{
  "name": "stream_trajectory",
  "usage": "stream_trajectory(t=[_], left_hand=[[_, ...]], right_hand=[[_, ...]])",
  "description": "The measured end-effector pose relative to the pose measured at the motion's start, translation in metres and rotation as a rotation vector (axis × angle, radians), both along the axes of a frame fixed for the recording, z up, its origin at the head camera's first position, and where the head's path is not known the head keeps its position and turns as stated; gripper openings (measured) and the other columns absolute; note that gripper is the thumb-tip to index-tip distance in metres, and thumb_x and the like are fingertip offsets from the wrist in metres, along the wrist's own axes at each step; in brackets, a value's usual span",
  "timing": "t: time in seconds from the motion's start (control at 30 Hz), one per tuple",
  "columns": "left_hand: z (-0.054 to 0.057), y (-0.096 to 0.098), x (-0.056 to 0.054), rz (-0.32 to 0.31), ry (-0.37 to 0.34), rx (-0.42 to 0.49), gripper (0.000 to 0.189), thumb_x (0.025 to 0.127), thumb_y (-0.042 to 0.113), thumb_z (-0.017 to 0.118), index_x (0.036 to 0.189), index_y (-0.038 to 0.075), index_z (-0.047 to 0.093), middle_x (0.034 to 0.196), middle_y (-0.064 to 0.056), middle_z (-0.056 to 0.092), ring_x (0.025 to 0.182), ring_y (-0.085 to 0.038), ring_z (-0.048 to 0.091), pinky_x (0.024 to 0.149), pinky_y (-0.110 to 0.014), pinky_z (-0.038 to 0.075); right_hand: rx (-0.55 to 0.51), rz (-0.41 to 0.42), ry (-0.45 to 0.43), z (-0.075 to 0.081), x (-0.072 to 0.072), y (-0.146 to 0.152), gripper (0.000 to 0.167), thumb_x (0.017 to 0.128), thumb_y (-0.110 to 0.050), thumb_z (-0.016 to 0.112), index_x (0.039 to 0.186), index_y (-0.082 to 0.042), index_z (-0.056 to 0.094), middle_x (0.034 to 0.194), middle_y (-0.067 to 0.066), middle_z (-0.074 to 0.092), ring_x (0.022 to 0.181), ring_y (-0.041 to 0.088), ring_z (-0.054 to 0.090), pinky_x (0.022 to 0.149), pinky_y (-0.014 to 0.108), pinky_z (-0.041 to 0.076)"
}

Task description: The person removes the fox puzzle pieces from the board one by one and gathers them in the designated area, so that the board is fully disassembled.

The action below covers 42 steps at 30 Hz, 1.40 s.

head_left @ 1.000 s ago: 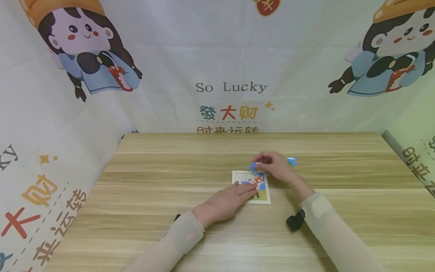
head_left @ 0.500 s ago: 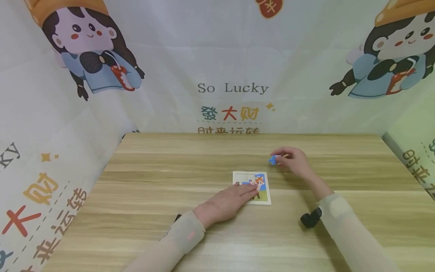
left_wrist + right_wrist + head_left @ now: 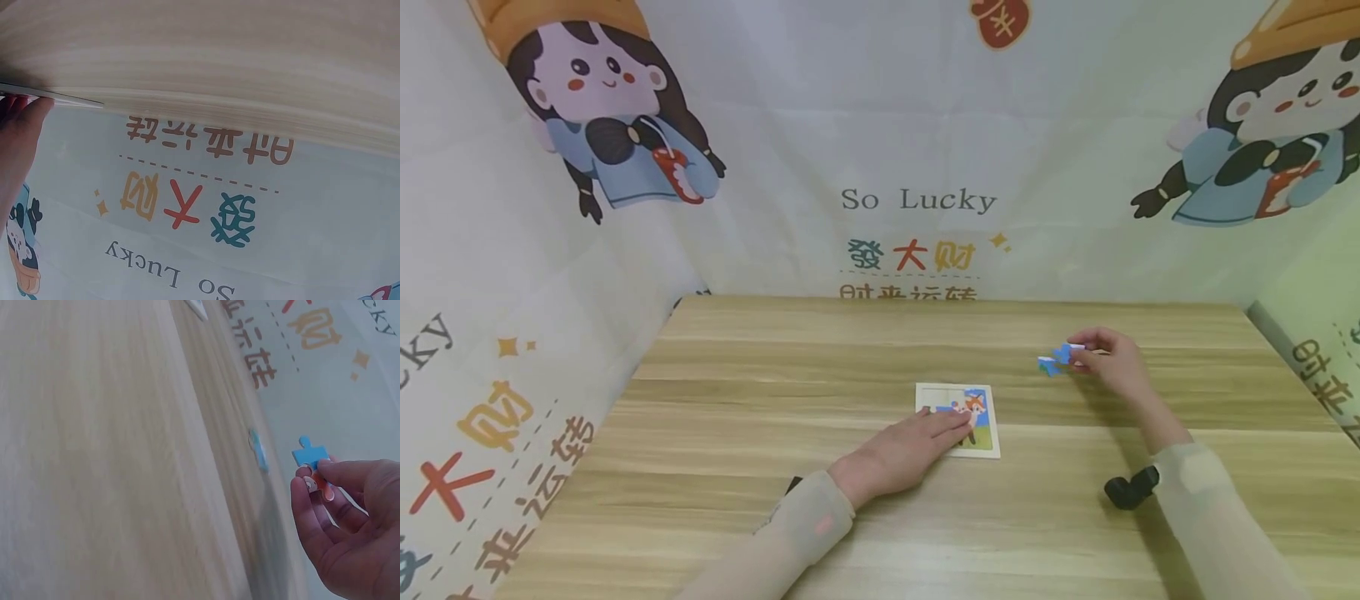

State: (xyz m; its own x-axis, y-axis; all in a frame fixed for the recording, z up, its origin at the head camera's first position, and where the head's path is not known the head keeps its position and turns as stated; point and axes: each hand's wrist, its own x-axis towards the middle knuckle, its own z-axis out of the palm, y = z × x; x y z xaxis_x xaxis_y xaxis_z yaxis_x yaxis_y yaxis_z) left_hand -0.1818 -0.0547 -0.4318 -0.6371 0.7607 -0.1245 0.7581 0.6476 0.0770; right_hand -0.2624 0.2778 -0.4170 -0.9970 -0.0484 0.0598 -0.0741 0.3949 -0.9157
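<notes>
My left hand (image 3: 895, 450) lies flat with straight fingers across a small white-framed jigsaw puzzle (image 3: 995, 433). Part of its fox picture shows at the right, while a pale bare patch shows at the upper left. In the left wrist view, the fingers (image 3: 31, 115) rest along the puzzle's edge (image 3: 69, 99). Off to the right, my right hand (image 3: 1116, 364) pinches a jigsaw piece (image 3: 310, 455), blue with orange and white parts, between thumb and fingers above the table. A second blue, white and green piece (image 3: 1047, 366) lies on the table just left of it.
The wood-grain table (image 3: 737, 400) runs back to a printed cloth backdrop (image 3: 917, 133) that also hangs at both sides. A black wrist-worn device (image 3: 1131, 488) sticks out beside the right sleeve.
My right hand has carried the pinched piece from the puzzle's top edge rightward, to beside the piece on the table. The left hand stays on the puzzle.
</notes>
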Motion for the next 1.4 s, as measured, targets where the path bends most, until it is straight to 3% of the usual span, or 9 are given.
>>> stream_trajectory(t=[0.37, 0.63, 0.97, 1.4], left_hand=[[-0.004, -0.003, 0.004, 0.009, 0.004, -0.012, 0.066, 0.099, -0.007, 0.041, 0.159, 0.017, 0.028, 0.167, 0.004, 0.024, 0.154, -0.012, 0.023, 0.126, -0.033, 0.021], [-0.003, -0.003, 0.003, 0.002, 0.014, 0.0, 0.069, 0.096, -0.01, 0.043, 0.159, 0.016, 0.028, 0.167, 0.003, 0.024, 0.154, -0.014, 0.024, 0.126, -0.034, 0.022], [-0.001, -0.001, 0.005, 0.001, 0.022, -0.013, 0.07, 0.095, -0.009, 0.045, 0.158, 0.016, 0.029, 0.166, 0.003, 0.024, 0.154, -0.013, 0.023, 0.126, -0.034, 0.021], [-0.003, 0.001, -0.001, -0.01, 0.037, -0.027, 0.065, 0.098, -0.007, 0.041, 0.158, 0.016, 0.029, 0.166, 0.004, 0.024, 0.154, -0.011, 0.022, 0.126, -0.033, 0.021]], right_hand=[[0.083, -0.061, -0.108, -0.01, 0.001, 0.011, 0.035, 0.097, -0.001, 0.059, 0.123, 0.022, 0.054, 0.079, -0.013, 0.062, 0.067, -0.007, 0.06, 0.065, 0.012, 0.056], [0.319, -0.132, -0.071, -0.009, -0.001, 0.004, 0.027, 0.095, -0.008, 0.065, 0.114, 0.012, 0.066, 0.099, 0.025, 0.072, 0.069, -0.001, 0.059, 0.063, 0.015, 0.05], [0.482, -0.188, -0.074, -0.009, -0.002, 0.0, 0.027, 0.095, -0.018, 0.067, 0.107, 0.007, 0.069, 0.105, 0.027, 0.07, 0.092, 0.037, 0.064, 0.07, 0.033, 0.046], [0.467, -0.214, -0.077, -0.009, -0.004, 0.001, 0.029, 0.095, -0.019, 0.067, 0.109, 0.006, 0.07, 0.114, 0.028, 0.069, 0.107, 0.046, 0.059, 0.088, 0.051, 0.047]])
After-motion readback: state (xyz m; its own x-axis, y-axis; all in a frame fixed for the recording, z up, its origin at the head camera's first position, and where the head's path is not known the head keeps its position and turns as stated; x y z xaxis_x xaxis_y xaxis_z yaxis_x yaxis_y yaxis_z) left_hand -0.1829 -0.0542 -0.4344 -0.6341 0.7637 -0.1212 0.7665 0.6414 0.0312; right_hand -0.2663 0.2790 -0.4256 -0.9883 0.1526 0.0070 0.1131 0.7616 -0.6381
